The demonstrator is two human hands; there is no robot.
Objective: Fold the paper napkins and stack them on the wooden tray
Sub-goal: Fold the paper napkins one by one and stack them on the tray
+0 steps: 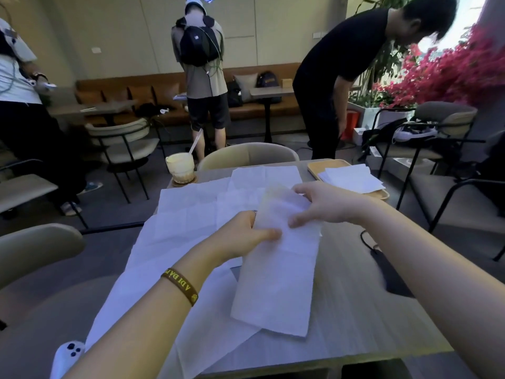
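head: I see my left hand (247, 236) pinching the long folded napkin (276, 272) at its left edge | my right hand (325, 205) gripping its far end, lifted over the table (363, 305) | unfolded napkins (188, 214) spread left | wooden tray (318, 167) far right, carrying stacked napkins (352, 177)

I see both hands lifted over the table (355, 310), pinching one folded napkin (276, 269) at its far end: left hand (243, 236) on its left edge, right hand (325, 203) on top. Unfolded napkins (188, 212) lie spread beneath. Far right, the wooden tray (317, 168) holds folded napkins (349, 177); an iced drink (180, 166) stands far left.
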